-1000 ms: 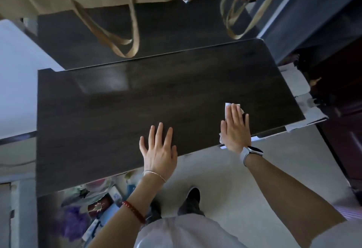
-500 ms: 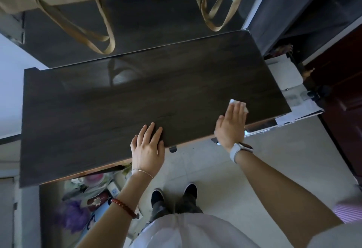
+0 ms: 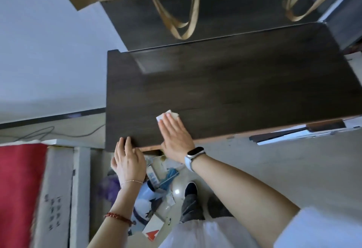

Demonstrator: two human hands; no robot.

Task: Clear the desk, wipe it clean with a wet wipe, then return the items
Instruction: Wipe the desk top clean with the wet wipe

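right hand [image 3: 174, 136] flat | wet wipe [image 3: 166, 115] beneath fingers | desk [image 3: 235, 83]

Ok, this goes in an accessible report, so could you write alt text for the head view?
A person's right hand presses a white wet wipe flat on a dark wooden desk, while the left hand rests on its near edge. Assorted items lie on the floor below.

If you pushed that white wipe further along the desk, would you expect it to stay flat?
Probably only under pressure: the wipe looks thin and limp, its edge rumpled beyond the right hand. On the smooth desk it likely slides, bunching if released.
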